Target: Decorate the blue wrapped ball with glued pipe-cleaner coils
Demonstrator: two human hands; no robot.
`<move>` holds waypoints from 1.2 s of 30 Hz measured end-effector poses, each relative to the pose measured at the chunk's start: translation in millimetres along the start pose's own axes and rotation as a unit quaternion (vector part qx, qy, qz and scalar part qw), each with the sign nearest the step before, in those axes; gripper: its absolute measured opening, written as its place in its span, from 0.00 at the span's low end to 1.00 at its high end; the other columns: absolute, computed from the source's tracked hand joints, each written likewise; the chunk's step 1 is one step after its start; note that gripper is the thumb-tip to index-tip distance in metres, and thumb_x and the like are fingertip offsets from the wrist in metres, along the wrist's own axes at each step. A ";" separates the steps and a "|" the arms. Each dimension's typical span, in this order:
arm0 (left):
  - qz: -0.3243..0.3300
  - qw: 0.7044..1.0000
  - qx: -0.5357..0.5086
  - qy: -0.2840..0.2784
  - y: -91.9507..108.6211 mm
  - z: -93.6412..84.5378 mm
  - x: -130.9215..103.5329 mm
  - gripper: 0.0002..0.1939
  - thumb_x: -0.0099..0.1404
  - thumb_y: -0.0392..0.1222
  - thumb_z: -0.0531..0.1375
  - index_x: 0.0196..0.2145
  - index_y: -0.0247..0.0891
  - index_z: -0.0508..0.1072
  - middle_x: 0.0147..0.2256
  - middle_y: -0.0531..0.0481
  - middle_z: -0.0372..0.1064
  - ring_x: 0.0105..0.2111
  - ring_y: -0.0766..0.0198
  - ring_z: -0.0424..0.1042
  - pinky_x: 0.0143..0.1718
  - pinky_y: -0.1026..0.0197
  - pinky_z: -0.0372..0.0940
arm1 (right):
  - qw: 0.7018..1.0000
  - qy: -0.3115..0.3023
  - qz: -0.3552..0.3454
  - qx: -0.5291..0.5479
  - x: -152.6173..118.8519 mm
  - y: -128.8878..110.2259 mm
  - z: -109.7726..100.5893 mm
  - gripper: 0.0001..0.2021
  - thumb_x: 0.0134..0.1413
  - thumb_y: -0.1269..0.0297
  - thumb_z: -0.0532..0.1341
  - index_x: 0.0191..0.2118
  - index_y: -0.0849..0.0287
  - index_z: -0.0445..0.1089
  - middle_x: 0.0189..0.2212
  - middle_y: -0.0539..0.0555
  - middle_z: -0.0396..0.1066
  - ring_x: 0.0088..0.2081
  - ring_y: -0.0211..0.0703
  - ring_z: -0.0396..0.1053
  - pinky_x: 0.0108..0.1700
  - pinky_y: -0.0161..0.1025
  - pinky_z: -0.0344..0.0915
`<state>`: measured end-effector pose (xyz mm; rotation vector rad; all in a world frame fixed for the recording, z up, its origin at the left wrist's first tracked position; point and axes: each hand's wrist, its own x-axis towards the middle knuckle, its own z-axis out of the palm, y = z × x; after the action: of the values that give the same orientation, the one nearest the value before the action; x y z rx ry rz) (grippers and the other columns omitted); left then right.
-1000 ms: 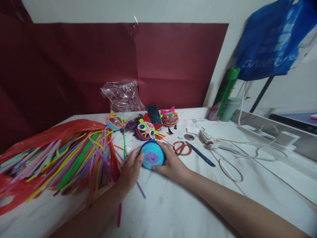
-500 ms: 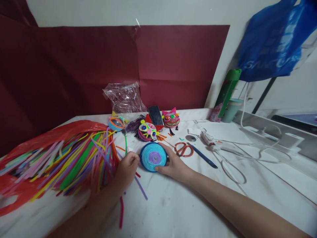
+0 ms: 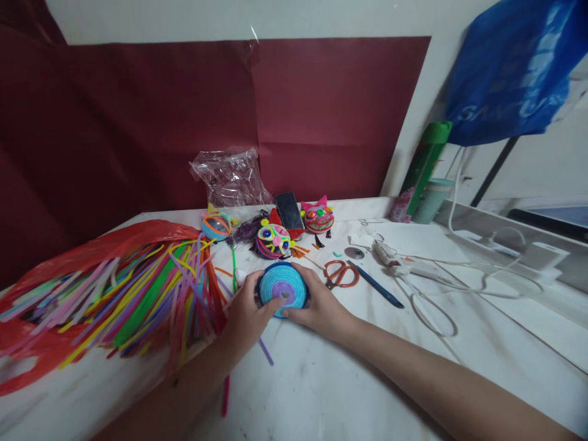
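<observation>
A round disc (image 3: 294, 283) coiled from pipe cleaners, light blue with a purple centre and a dark blue rim, faces me above the table. My left hand (image 3: 250, 313) grips its left edge, the thumb lying across the purple middle. On the right edge, my right hand (image 3: 324, 306) holds it too, with the thumb at the bottom. The fingers behind the disc are hidden. Just beyond it sits a colourful animal face (image 3: 274, 240) with blue eyes. Orange-handled scissors (image 3: 341, 274) and a dark blue pen-like tool (image 3: 376, 285) lie right of my right hand.
Many pipe cleaners (image 3: 147, 300) spread over a red plastic bag (image 3: 138, 228) at the left. Behind are a pink cat face (image 3: 318, 217), a blue ball-like piece (image 3: 215, 226), a phone (image 3: 289, 210) and clear plastic wrap (image 3: 232, 177). A glue gun (image 3: 384, 255) and white cables (image 3: 436, 331) lie at the right.
My left hand has moved right from beside the disc and taken hold of its left edge, thumb over the front. My right hand keeps its grip. The view has shifted slightly.
</observation>
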<state>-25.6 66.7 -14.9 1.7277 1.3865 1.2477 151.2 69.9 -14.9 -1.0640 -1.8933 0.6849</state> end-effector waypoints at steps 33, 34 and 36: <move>-0.043 0.992 -0.116 -0.008 10.3 -7.4 0.3 0.25 0.52 0.52 0.61 0.46 0.37 0.66 0.42 0.44 0.70 0.43 0.54 0.69 0.42 0.54 0.64 | 0.998 -0.003 -0.020 -0.058 -4.8 -2.1 4.9 0.42 0.40 0.60 0.66 0.61 0.57 0.47 0.56 0.62 0.51 0.57 0.54 0.54 0.56 0.50 0.56; -0.046 0.990 -0.135 -0.016 9.7 -9.5 0.8 0.24 0.55 0.54 0.58 0.45 0.37 0.66 0.42 0.44 0.70 0.44 0.54 0.68 0.43 0.54 0.63 | 0.999 0.002 -0.018 -0.048 -4.1 -1.5 4.7 0.42 0.39 0.61 0.67 0.61 0.57 0.47 0.56 0.62 0.51 0.57 0.53 0.54 0.57 0.50 0.55; -0.060 0.983 -0.171 -0.024 7.3 -11.8 1.7 0.24 0.58 0.56 0.53 0.45 0.37 0.67 0.42 0.43 0.70 0.45 0.54 0.68 0.44 0.54 0.63 | 0.999 0.011 -0.011 -0.028 -2.7 0.0 3.9 0.42 0.39 0.61 0.67 0.61 0.57 0.48 0.56 0.61 0.52 0.57 0.53 0.53 0.58 0.50 0.54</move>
<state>-33.4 65.1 -3.5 1.4103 1.1518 1.2834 148.7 67.3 -17.9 -1.0790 -1.9130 0.6092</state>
